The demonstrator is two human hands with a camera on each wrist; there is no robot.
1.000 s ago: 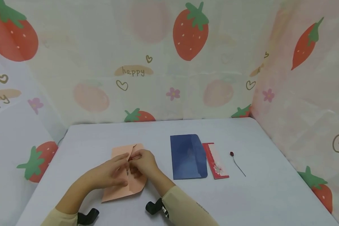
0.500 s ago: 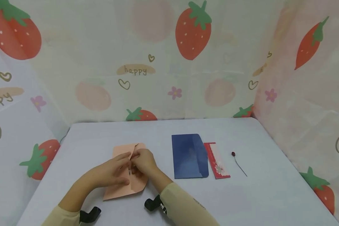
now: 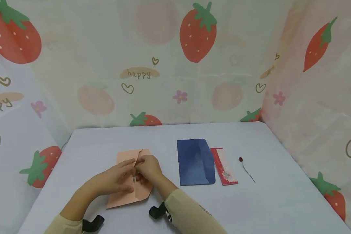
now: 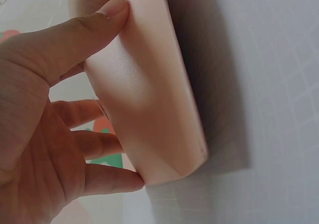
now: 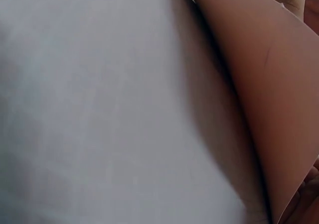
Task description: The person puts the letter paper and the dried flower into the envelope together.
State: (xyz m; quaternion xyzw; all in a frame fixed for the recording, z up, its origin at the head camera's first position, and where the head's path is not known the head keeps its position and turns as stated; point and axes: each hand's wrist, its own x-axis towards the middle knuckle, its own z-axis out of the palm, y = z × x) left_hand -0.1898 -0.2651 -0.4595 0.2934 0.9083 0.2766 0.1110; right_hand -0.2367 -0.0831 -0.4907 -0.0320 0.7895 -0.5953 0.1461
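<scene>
A peach paper envelope (image 3: 124, 157) lies at a slant on the white table, left of centre. My left hand (image 3: 112, 179) holds its left part. In the left wrist view the thumb (image 4: 99, 27) presses on the envelope's face, while the fingertips meet or pass behind its edge. From the other side my right hand (image 3: 149, 168) has curled fingers at a fold near the envelope's middle and pinches the paper there. Both hands hide much of that fold, and what lies inside cannot be seen. The right wrist view shows the envelope (image 5: 269, 79) lifted slightly off the table.
To the right lie a dark blue envelope (image 3: 191, 162), a red and pale pink card (image 3: 222, 167) with a white flower pattern touching it, and a thin-stemmed dark red flower (image 3: 241, 159). A strawberry-printed curtain (image 3: 169, 81) encloses the back and sides.
The hands and the peach envelope stay nearly in place; the right hand's fingers shift only slightly at the fold. The head view sways a little.
</scene>
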